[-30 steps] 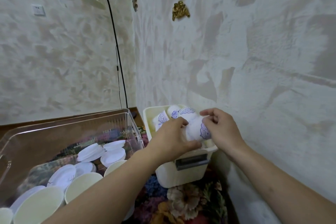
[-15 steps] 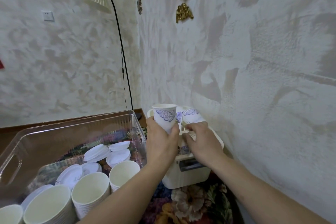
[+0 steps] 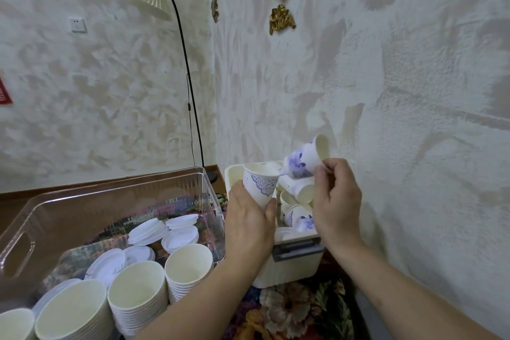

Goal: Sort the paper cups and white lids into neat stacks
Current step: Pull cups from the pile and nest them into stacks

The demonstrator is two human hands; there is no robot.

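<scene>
At centre frame the left hand [image 3: 249, 225] grips an upright patterned cup [image 3: 260, 183], mouth up, seemingly ready to receive another. Just right of it, the right hand [image 3: 336, 205] pinches the rim of a second cup [image 3: 303, 160] tipped on its side above the white bin [image 3: 289, 262], where more cups lie jumbled. In the clear tub [image 3: 110, 201] at lower left, plain cup stacks [image 3: 138, 298] stand before loose white lids [image 3: 165, 232].

soft even light, edges warped
</scene>
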